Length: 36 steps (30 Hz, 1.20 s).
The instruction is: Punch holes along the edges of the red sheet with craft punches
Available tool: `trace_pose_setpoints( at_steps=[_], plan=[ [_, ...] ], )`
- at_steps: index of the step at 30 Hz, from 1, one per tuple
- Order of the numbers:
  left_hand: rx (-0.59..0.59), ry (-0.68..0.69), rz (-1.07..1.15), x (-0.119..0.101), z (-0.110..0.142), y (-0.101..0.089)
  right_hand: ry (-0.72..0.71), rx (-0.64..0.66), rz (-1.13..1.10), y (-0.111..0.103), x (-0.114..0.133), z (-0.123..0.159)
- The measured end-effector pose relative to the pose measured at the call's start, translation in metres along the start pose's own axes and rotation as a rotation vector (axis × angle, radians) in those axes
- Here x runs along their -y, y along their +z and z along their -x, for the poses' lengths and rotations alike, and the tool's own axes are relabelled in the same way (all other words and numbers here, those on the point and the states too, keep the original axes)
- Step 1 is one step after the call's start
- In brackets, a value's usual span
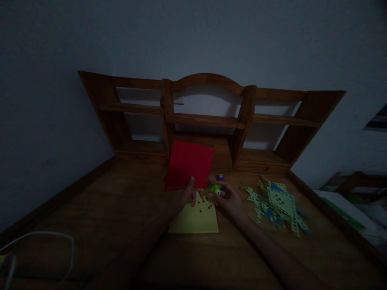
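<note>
My left hand [188,196] pinches the lower edge of a red sheet of paper [191,163], its thumb lying on top. The sheet tilts up, with small holes along its bottom edge. In my right hand [230,199] is a small green craft punch [215,189], held by the fingers close to the sheet's lower right corner. A purple craft punch [221,177] stands just behind it. Below both hands lies a yellow sheet [193,222] with several tiny red paper cutouts [200,211] scattered over it.
At the right is a pile of punched yellow-green paper [281,201] with blue scraps. A wooden shelf unit [207,119] lines the back of the wooden desk [99,205]. A white cable [53,233] curls at the lower left. The room is dim.
</note>
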<state>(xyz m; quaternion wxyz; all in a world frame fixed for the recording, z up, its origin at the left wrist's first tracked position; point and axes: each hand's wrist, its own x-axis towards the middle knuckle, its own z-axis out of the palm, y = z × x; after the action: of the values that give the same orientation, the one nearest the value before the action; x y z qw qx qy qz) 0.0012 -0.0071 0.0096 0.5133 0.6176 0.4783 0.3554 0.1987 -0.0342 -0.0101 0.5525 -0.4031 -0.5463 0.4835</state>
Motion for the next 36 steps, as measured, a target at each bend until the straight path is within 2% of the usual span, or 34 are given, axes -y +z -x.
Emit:
trace_pose_setpoints(
  at_steps=[3, 9, 15, 21, 29, 36],
  plan=[
    [0.081, -0.008, 0.062, 0.003, -0.002, -0.001, 0.035, 0.006, -0.062, -0.001, 0.0, -0.001],
    [0.083, 0.065, 0.134, 0.006, -0.005, -0.001, 0.117, 0.048, -0.212, 0.001, 0.009, 0.001],
    [0.041, 0.049, 0.149, 0.004, -0.003, 0.005, 0.179, 0.028, -0.362, -0.001, 0.008, 0.001],
    [-0.023, 0.011, 0.127, -0.002, 0.001, 0.009, 0.176, -0.011, -0.323, -0.003, 0.009, -0.002],
    [-0.058, 0.176, -0.037, 0.005, 0.004, 0.007, 0.157, 0.0, -0.314, -0.004, 0.004, -0.001],
    [-0.116, 0.161, -0.015, 0.003, 0.001, 0.005, 0.148, -0.009, -0.281, -0.006, 0.0, -0.002]
  ],
)
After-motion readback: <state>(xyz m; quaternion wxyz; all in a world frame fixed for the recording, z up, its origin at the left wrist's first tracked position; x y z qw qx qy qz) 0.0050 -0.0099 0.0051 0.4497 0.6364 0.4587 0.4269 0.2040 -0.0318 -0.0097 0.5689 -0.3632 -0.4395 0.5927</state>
